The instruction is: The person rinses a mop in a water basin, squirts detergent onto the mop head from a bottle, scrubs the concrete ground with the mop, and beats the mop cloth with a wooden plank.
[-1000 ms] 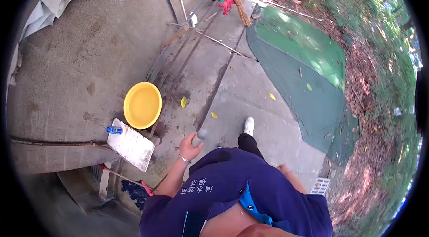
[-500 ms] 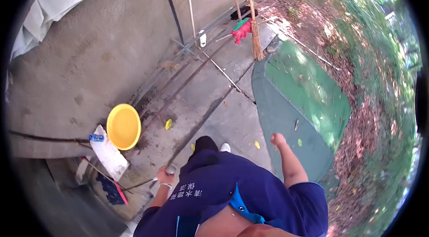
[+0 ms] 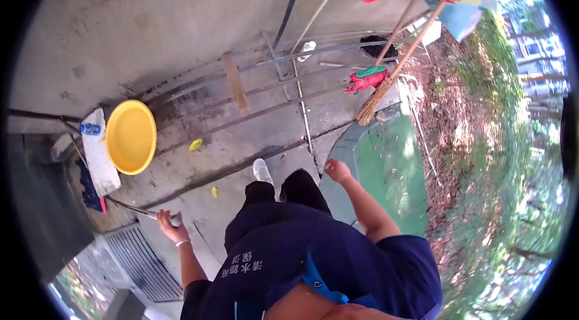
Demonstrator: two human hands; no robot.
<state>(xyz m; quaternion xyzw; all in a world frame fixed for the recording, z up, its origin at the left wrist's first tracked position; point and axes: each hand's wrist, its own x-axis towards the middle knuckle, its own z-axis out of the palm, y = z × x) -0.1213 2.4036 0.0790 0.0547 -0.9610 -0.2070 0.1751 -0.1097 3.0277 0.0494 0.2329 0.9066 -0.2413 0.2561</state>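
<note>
My left hand (image 3: 171, 225), with a pale band at its wrist, is wrapped round a long-handled tool (image 3: 137, 209). A rounded grey end of the handle sticks out past my fingers. Its thin dark shaft runs left toward a navy piece with a pink edge (image 3: 91, 190); how they join is unclear. On the right, my right hand (image 3: 338, 170) hangs with fingers curled in and nothing visible in them, over the edge of a green sheet (image 3: 386, 169). A yellow basin (image 3: 131, 138) stands ahead of my left hand, beside a white board (image 3: 100, 160) with a blue packet (image 3: 90, 129) on it.
Metal bars (image 3: 241, 100) and a wooden piece (image 3: 235, 85) lie along the wall. A straw broom (image 3: 377, 100) leans ahead, near a red and green bundle (image 3: 369, 79). A floor grate (image 3: 143, 262) is at lower left; leaf-covered ground (image 3: 455, 103) borders the right.
The view has turned and moved forward as I step. My left hand, still on the handle, is farther from my body. My right hand has swung forward and inward.
</note>
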